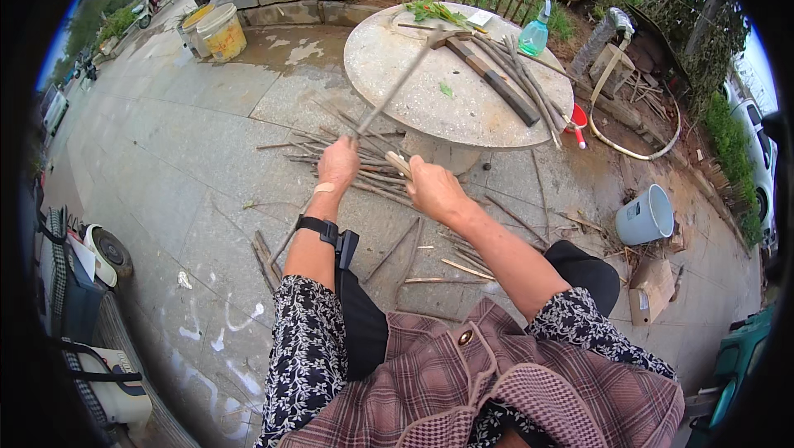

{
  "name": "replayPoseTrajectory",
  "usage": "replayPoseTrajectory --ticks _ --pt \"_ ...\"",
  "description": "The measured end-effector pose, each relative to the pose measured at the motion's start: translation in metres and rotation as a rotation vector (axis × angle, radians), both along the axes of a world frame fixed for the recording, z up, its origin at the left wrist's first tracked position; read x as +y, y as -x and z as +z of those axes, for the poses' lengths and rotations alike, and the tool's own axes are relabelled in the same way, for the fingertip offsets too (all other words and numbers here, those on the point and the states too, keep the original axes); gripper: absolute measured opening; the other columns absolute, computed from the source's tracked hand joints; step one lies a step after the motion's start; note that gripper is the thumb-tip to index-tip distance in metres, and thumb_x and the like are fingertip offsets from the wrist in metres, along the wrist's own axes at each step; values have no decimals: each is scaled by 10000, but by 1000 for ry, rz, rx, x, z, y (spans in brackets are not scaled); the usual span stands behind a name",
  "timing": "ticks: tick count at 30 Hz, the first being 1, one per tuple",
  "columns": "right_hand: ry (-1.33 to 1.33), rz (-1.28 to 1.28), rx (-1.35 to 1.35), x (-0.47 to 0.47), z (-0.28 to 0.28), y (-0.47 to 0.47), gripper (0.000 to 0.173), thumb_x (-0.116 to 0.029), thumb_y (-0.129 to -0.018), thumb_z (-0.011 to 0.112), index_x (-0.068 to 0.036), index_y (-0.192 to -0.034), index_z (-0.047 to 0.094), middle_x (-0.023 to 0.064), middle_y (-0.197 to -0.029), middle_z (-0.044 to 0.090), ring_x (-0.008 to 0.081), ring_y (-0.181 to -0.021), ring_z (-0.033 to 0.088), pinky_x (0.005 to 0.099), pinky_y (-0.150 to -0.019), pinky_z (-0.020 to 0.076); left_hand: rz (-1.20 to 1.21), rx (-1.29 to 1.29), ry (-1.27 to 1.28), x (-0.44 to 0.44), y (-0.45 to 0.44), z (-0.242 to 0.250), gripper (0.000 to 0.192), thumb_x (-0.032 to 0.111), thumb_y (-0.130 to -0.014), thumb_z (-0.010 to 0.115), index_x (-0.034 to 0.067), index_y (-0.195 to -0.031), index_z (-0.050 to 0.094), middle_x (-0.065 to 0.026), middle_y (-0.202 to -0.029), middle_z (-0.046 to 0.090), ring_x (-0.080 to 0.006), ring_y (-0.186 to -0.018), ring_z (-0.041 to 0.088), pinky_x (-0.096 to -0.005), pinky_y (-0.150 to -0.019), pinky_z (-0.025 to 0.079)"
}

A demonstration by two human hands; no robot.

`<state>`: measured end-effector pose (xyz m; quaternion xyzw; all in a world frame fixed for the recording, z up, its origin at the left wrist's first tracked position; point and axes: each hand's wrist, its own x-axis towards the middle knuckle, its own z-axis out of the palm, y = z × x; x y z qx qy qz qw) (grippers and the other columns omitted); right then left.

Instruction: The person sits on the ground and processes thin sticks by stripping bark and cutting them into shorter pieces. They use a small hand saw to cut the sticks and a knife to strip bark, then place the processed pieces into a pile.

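Observation:
My left hand (339, 165) grips the lower end of a long thin stick (394, 91), which slants up over the round stone table (391, 51) and is blurred towards its tip. Closed around a pale wooden piece (398, 164) is my right hand (437, 190); only one end of that piece shows, so I cannot tell whether it is a tool handle. Beyond and below both hands, a pile of cut sticks (378, 182) lies on the paving. More loose sticks (465, 255) are scattered between my knees.
The table bears a tool with a thick wooden handle (493, 82), a bundle of sticks (527, 85), green leaves (434, 10) and a spray bottle (535, 32). A pale blue bucket (639, 218) and cardboard box (650, 293) stand right. Buckets (220, 32) stand far left.

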<state>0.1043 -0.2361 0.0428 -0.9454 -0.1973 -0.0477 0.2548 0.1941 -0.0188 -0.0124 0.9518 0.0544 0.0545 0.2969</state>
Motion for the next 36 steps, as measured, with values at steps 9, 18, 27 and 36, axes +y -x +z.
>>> replayPoseTrajectory --ticks 9,18,27,36 --pt "10 -29 -25 7 17 0 163 -85 -860 546 27 -935 454 302 -784 630 464 -792 641 543 -704 507 -137 66 -70 -17 16 21 320 350 -953 500 52 -1016 597 -269 -956 656 -466 -959 610 -550 -826 475" --pt "14 -90 73 -7 -6 10 146 -82 -872 537 29 -928 460 309 -803 632 469 -800 639 545 -709 506 -30 29 -37 -20 10 11 340 362 -962 482 59 -1065 595 -279 -987 648 -465 -974 604 -543 -825 473" --pt "-42 -63 -76 -12 -10 10 167 -84 -869 541 35 -948 456 302 -813 636 464 -804 643 542 -721 506 -173 62 -52 -35 13 4 308 344 -960 493 59 -1032 586 -270 -954 652 -478 -954 601 -540 -813 476" --pt "-49 -74 -31 -10 13 14 239 -123 -853 599 35 -939 441 300 -794 619 476 -813 622 532 -707 494 -205 20 -29 -22 2 -12 327 352 -954 501 50 -1043 593 -287 -956 645 -483 -960 599 -545 -821 471"
